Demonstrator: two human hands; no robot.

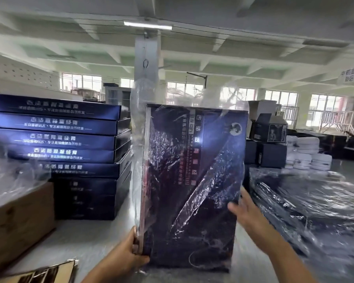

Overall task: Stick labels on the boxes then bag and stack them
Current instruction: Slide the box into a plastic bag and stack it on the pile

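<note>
Box (192, 180) stands upright on its short end in front of me, dark, with printed characters running down its face, its lower edge on or just above the grey table (86, 237). A clear plastic bag (143, 92) covers it, wrinkled across the front, and the loose mouth rises crumpled above the top edge.

My left hand (129, 252) grips the box's lower left corner through the plastic, fingers curled behind the edge and thumb on the front. My right hand (247, 213) is spread with straight fingers at the lower right edge. It is blurred, so I cannot tell whether it touches the bag.

To the left, behind the box, is 1 stack of unbagged boxes (70, 154), dark blue with pale lettering on their sides. A brown cardboard carton (18, 221) sits further left with loose clear plastic (12, 176) heaped on it. To the right lie bagged boxes (305, 201), flat and piled, their wrapping shiny.
</note>
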